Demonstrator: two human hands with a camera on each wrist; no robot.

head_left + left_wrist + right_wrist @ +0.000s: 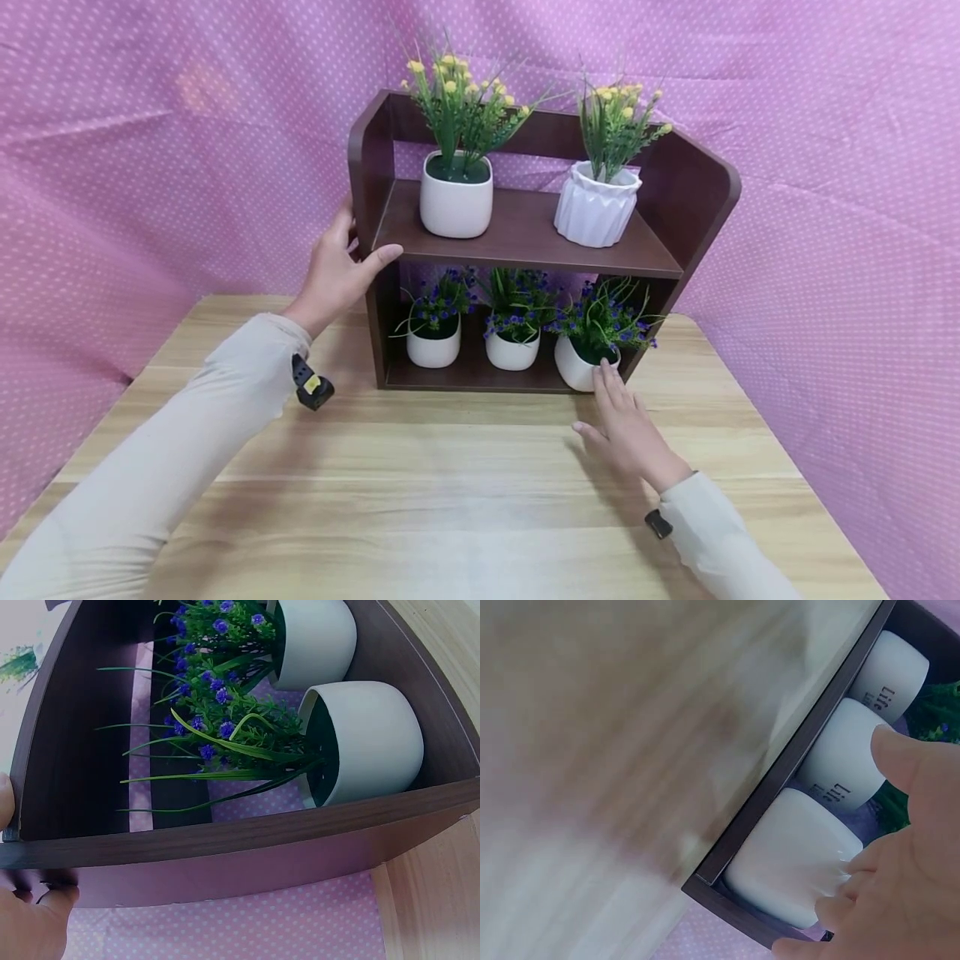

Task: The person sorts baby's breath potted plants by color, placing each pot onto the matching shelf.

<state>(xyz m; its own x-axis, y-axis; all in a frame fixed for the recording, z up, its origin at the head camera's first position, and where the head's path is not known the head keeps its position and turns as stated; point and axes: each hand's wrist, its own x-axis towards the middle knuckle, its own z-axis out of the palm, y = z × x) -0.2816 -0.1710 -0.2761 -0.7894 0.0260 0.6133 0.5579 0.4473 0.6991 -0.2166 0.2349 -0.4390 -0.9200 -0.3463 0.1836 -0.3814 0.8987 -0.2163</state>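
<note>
A dark brown two-tier shelf [525,265] stands on the table. At its left side my left hand [335,271] grips the side panel, thumb over the middle board's front edge and fingers partly hidden behind. On the lower board sit three white pots with blue-purple flowers. My right hand [628,429] touches the front of the rightmost flower pot [577,367] with nearly straight fingers. In the right wrist view that pot [791,851] is at the shelf's end, with the fingertips against it. The leftmost flower pot [375,742] shows up close in the left wrist view.
Two white pots with yellow flowers stand on the upper board: a smooth one [456,204] at left and a ribbed one [596,208] at right. Pink dotted cloth [187,167] hangs behind and beside the light wood table [450,500].
</note>
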